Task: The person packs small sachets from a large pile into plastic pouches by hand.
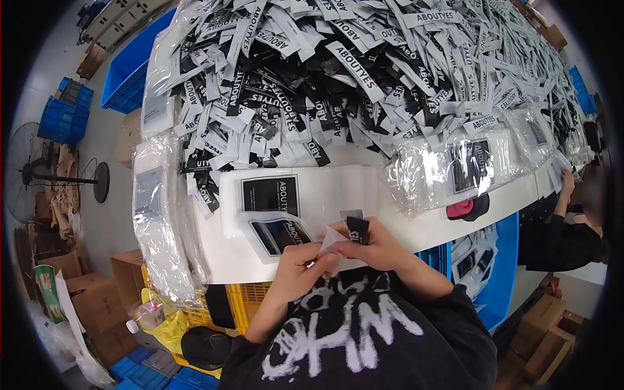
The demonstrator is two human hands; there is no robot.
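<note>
Both of my hands meet at the table's front edge, close to my chest. My left hand (305, 263) is closed on the edge of a clear plastic bag (276, 234) with a black printed panel. Pinched in my right hand (377, 246) is a small black-and-white packet (357, 229), beside the whitish mouth of the bag. A stack of flat bags (268, 195) with a black ABOUTYES label lies just behind my hands. Beyond it rises a large heap of black and white ABOUTYES packets (354, 71).
Bundled clear bags lie at the left edge (162, 227) and right (478, 166) of the white table (227, 266). A pink and black item (467, 208) is near the right edge. Blue bin (497, 279) below right; yellow crate (250, 299) below. Another person's arm (564, 192) reaches in at right.
</note>
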